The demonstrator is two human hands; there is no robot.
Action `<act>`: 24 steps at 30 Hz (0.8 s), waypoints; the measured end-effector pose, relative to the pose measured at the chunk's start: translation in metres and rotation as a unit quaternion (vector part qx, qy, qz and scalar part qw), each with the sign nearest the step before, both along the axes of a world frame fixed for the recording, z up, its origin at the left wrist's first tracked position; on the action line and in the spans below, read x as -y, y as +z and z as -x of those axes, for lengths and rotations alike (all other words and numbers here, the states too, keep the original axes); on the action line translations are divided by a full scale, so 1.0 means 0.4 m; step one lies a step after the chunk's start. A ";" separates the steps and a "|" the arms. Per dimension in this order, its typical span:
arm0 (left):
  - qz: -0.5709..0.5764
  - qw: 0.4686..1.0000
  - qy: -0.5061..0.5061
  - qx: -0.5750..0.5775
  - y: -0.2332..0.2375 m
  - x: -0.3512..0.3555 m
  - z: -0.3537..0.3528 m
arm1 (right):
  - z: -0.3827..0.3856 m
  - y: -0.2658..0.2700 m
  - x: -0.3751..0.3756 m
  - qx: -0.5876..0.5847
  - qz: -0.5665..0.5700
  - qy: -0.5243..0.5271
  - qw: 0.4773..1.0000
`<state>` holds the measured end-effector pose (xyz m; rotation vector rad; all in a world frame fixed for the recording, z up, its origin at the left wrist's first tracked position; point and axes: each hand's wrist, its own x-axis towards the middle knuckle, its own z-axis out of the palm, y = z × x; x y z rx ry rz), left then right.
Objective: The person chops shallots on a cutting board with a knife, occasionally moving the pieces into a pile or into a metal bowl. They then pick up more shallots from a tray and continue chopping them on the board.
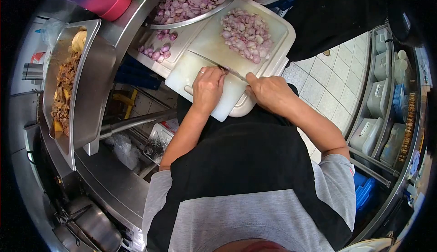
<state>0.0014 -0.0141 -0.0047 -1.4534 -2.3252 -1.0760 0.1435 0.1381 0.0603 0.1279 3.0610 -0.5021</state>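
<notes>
A white cutting board (223,104) lies in front of my body on top of a white lid or tray. My right hand (271,93) is wrapped round the handle of a knife (236,74), whose blade points away to the left across the board. Curled fingers of my left hand (208,87) press a small purple shallot (223,69) against the board beside the blade; most of that piece is hidden. A ring shows on this hand. Beyond the knife lies a heap of sliced shallots (248,36), and several whole peeled shallots (157,54) sit to the left.
A large metal bowl (207,13) of sliced shallots stands at the far side. On the left counter, a deep steel pan (93,70) holds cooked brown food. A pink container (116,4) is at the upper left. Shelves with lidded bins (378,97) stand on the right.
</notes>
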 end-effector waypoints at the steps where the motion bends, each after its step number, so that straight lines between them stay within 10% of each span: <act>1: 0.000 1.000 0.001 -0.001 -0.001 0.000 0.000 | -0.012 0.008 0.001 0.007 -0.002 -0.003 1.000; 11: 0.013 0.999 -0.015 0.032 0.016 -0.003 0.012 | 0.052 -0.038 -0.048 0.133 0.136 -0.057 0.980; 24: 0.006 0.999 -0.002 0.052 0.021 0.004 0.022 | -0.009 -0.030 -0.012 0.037 0.044 -0.043 0.997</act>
